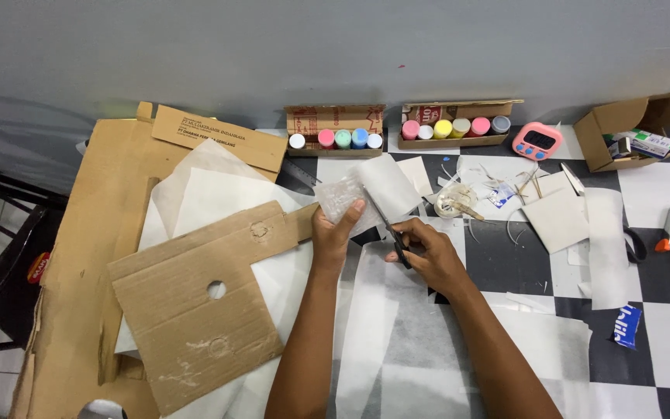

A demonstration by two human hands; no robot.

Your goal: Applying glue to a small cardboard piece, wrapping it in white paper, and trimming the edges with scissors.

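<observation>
Cardboard sheet [195, 302] lies left of left hand [332, 233], paint pots [335, 139] beyond

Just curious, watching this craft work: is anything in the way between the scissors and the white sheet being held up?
Nothing visible. The right hand holds the scissors, whose blades already meet the white sheet that the left hand holds up.

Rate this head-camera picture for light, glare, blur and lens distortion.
Head view: light is even and soft, shadows faint. No strong glare; the white paper sheets look bright but keep texture. Left hand, right hand and scissors are fairly sharp. Wide-angle bending shows at the edges; the flat cardboard stays clear.
</observation>
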